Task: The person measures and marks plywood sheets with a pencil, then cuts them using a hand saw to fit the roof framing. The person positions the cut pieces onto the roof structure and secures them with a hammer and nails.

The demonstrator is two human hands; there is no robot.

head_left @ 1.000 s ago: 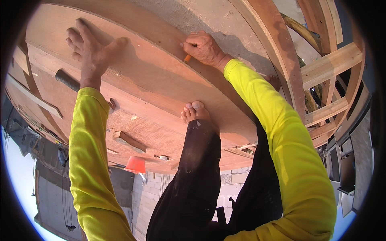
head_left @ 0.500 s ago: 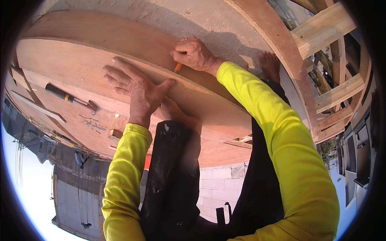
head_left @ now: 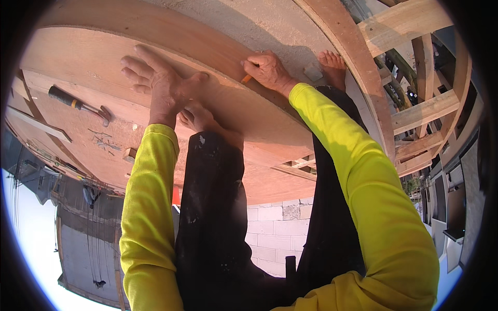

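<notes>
My left hand [head_left: 161, 83] rests spread out on a long curved plywood strip [head_left: 264, 129], thumb out to the right. My right hand [head_left: 267, 71] is closed around an orange pencil [head_left: 246, 78], at the strip's upper edge, against the wood surface just beyond it. My bare left foot [head_left: 199, 120] lies on the strip below my left hand, partly hidden by it. My bare right foot [head_left: 333, 70] is beyond my right hand on a pale, dusty surface [head_left: 270, 28]. A black-handled claw hammer [head_left: 72, 100] lies left of my left hand, with several loose nails [head_left: 104, 140] below it.
A curved timber frame with crosspieces [head_left: 423, 109] fills the right side. A small wood block [head_left: 129, 154] and an offcut strip [head_left: 39, 124] lie on the plywood at left. A pale block wall [head_left: 275, 228] shows below, a partly hidden red object [head_left: 176, 195] near my left leg.
My left hand has moved rightward along the strip to beside my left foot. My right hand still grips the pencil at the edge. The view has shifted, bringing more of my right foot into sight.
</notes>
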